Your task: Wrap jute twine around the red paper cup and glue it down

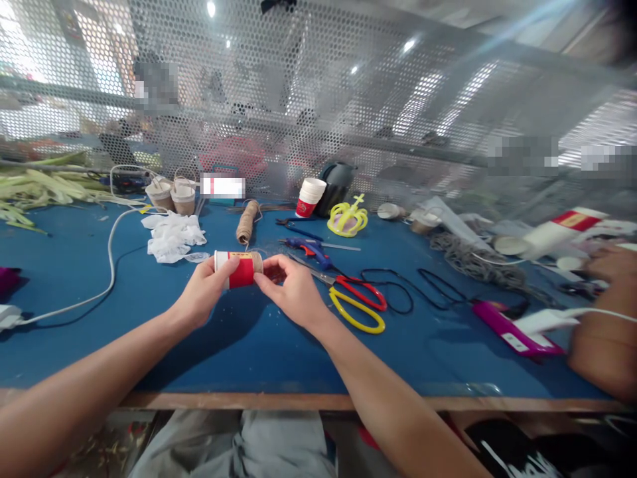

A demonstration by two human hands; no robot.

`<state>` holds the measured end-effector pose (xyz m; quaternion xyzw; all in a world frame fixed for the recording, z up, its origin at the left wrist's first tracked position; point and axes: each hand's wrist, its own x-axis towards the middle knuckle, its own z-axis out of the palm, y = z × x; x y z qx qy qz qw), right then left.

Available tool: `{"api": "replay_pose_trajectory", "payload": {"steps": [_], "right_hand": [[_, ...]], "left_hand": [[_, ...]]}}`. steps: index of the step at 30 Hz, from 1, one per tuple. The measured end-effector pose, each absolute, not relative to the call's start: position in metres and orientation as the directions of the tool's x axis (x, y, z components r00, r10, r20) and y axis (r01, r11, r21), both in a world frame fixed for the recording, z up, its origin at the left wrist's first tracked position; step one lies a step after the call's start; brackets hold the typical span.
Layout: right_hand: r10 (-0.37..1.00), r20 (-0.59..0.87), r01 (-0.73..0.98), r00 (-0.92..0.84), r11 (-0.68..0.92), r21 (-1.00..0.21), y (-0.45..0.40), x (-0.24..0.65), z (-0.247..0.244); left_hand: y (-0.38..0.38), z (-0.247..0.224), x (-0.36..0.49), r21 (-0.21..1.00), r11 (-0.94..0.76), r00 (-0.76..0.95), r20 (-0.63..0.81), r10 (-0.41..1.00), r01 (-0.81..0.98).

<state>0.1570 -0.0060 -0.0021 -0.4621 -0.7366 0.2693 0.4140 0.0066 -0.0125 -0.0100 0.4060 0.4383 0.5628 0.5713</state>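
Observation:
A red and white paper cup (pixel 241 273) lies sideways above the table, with brown twine (pixel 257 261) wound round its right end. My left hand (pixel 205 287) is closed around the rim end, its thumb along the side. At the twine-wound end, my right hand (pixel 291 287) grips with thumb and fingers; part of its fingertips is hidden behind the cup. Just beyond stands a spool of twine (pixel 247 222), lying tilted, and a strand runs from it toward the cup. To the right of my right hand are scissors (pixel 359 304) with red and yellow handles.
Behind lie a blue glue gun (pixel 314 250), pliers (pixel 301 228), stacked paper cups (pixel 310 197) and a yellow crown (pixel 348 218). White crumpled plastic (pixel 174 236) and twine-covered cups (pixel 183 197) are at left. A magenta power strip (pixel 515 328) and another person's arm (pixel 604 332) are at right.

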Motion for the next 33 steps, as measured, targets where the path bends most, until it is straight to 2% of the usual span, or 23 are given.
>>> {"api": "replay_pose_trajectory", "payload": {"steps": [10, 17, 27, 30, 33], "right_hand": [[0.904, 0.375, 0.508, -0.204, 0.426, -0.749, -0.003, 0.158, -0.010], [0.909, 0.337, 0.423, -0.246, 0.413, -0.806, -0.005, 0.160, -0.002], [0.895, 0.380, 0.526, -0.235, 0.446, -0.724, -0.007, 0.158, -0.005], [0.912, 0.334, 0.441, -0.240, 0.408, -0.799, -0.008, 0.159, 0.001], [0.947, 0.194, 0.245, -0.257, 0.259, -0.934, -0.006, 0.163, 0.008]], "left_hand": [[-0.014, -0.009, 0.007, 0.951, 0.064, 0.016, -0.062, 0.998, -0.303], [-0.009, -0.008, 0.003, 0.912, 0.170, 0.106, -0.140, 0.984, -0.374], [-0.009, -0.010, 0.003, 0.894, 0.177, 0.105, -0.146, 0.984, -0.411], [-0.007, -0.010, 0.000, 0.900, 0.138, 0.109, -0.102, 0.989, -0.413], [-0.006, -0.009, -0.005, 0.944, 0.045, 0.135, -0.001, 0.991, -0.328]]}}
